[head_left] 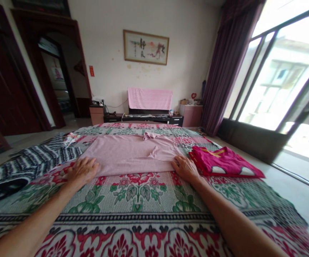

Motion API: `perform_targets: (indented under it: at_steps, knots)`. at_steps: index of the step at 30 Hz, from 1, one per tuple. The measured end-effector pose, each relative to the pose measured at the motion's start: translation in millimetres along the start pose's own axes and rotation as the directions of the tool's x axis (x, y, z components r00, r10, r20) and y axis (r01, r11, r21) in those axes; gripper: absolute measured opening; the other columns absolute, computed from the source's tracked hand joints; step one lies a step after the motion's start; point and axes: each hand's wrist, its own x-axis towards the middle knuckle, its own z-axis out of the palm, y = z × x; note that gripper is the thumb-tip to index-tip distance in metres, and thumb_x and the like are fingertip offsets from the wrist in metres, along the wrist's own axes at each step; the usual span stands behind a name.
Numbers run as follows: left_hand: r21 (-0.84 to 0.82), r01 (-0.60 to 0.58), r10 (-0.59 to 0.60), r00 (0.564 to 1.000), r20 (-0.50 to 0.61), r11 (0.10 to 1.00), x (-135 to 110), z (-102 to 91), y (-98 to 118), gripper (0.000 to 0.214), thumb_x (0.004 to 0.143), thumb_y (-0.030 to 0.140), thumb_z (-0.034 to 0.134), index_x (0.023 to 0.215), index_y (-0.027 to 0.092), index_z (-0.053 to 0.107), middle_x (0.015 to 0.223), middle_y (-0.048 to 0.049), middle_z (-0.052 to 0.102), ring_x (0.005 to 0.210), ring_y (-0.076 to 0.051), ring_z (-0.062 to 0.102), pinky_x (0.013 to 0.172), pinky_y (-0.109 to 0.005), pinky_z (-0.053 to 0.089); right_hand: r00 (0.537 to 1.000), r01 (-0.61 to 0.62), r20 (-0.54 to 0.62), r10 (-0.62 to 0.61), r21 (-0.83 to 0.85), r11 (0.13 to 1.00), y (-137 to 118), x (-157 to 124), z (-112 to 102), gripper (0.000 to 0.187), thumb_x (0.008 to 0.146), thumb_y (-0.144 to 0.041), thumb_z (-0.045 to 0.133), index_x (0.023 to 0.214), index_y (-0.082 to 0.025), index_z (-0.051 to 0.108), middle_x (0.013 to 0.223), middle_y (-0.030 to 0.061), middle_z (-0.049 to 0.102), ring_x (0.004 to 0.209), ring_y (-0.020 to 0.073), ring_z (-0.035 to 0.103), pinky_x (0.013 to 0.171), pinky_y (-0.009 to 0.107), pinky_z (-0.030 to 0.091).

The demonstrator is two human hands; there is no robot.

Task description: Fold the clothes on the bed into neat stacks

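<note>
A light pink garment lies spread flat on the flower-patterned bed cover. My left hand rests on its near left corner, fingers bent down onto the cloth edge. My right hand rests on its near right corner, fingers curled over the edge. Both arms reach forward across the cover.
A folded magenta garment lies right of the pink one. A black-and-white striped garment is heaped at the left. Beyond the bed stand a low cabinet with a pink towel, a dark doorway at left and a large window with purple curtains at right.
</note>
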Motion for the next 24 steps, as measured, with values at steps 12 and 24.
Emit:
perform_targets:
  at_steps: [12,24]
  knots:
    - [-0.012,-0.015,0.014,1.0,-0.026,1.0,-5.8,-4.3,1.7,0.049,0.09,0.045,0.025,0.123,0.024,0.055,0.137,-0.0078,0.049,0.123,-0.031,0.04,0.099,-0.059,0.03,0.954,-0.295,0.039,0.298,-0.061,0.953,12.5,-1.1,-17.9,0.036,0.086,-0.038,0.046,0.094,-0.014,0.071,0.095,0.0149,0.068,0.09,0.0241,0.064,0.075,0.03,0.044]
    - [0.025,-0.007,0.006,1.0,0.027,1.0,-2.7,-4.8,1.9,0.053,0.09,0.047,0.022,0.126,0.023,0.053,0.136,-0.0077,0.049,0.123,-0.031,0.04,0.1,-0.059,0.029,0.933,-0.148,0.336,0.125,0.044,0.988,38.5,4.8,-42.7,0.015,0.071,-0.022,0.06,0.08,-0.017,0.072,0.075,0.0048,0.07,0.07,0.0163,0.062,0.057,0.022,0.035]
